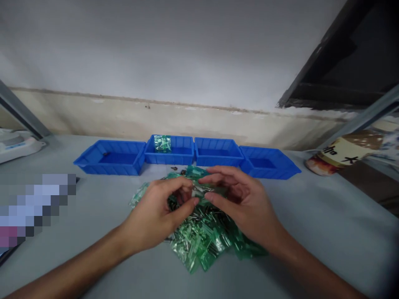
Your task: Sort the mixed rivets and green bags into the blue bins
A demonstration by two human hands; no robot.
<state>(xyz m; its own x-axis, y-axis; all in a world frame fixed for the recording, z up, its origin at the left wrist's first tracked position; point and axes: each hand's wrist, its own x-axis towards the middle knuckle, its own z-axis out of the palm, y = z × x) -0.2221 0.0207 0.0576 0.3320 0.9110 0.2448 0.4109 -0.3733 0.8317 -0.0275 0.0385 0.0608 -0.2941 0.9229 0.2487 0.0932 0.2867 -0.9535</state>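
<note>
A heap of small green-tinted plastic bags [199, 241] lies on the table in front of me, with thin metal and pale pieces showing through the film. My left hand [162, 205] is over the heap's left side, its fingers curled and the thumb apart from the index finger. Facing it, my right hand [243, 195] hovers over the right side with thumb and fingers apart. Between the fingertips a bag's film shows; neither hand visibly grips it. Part of the heap is hidden by my hands.
Behind the heap stand blue bins in a row: far left [109, 166], centre left [183, 158], centre right [218, 155] and far right [264, 170]. One green bag [162, 143] leans inside the centre-left bin. A labelled paper tub [330, 160] sits right; a pixelated object [34, 207] left.
</note>
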